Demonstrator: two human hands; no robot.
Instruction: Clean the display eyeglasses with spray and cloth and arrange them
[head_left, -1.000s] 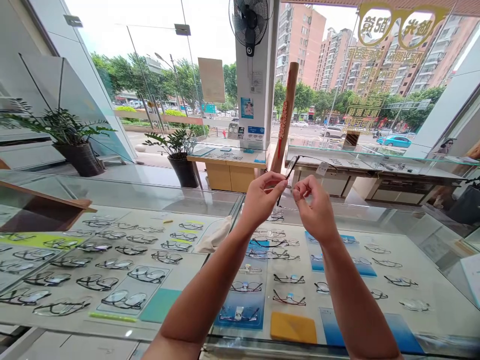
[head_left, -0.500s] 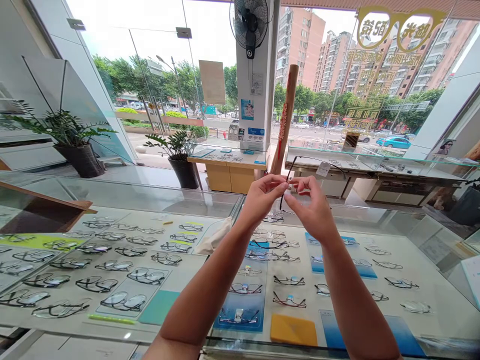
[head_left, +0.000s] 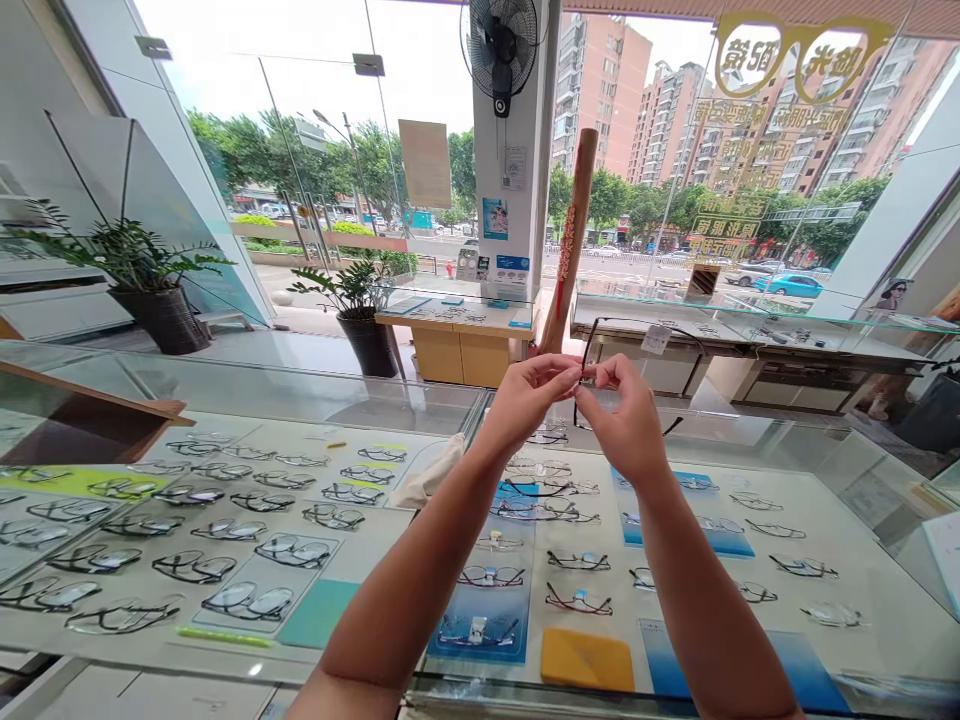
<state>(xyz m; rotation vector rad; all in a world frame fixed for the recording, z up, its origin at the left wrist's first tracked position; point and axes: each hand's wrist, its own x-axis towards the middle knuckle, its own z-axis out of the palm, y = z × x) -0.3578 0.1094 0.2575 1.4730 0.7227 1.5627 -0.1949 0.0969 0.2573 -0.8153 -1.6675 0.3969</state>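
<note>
**Head view.** A head-worn camera is looking forward and slightly down from the person's eye level. It is facing across a glass display counter [head_left: 247, 400] toward the shop window [head_left: 315, 150]. Both forearms [head_left: 420, 590] are showing from the bottom edge, with the left hand [head_left: 529, 400] and right hand [head_left: 626, 430] sitting close to the lens at frame centre. Wide-angle optics are bending the outer edges.

Both bare forearms are stretching forward and upward, leaning toward each other. The left hand [head_left: 529, 398] and the right hand [head_left: 624, 425] are facing each other, fingertips almost meeting. Each hand is pinching with thumb and forefinger; the other fingers are curling loosely.
</note>
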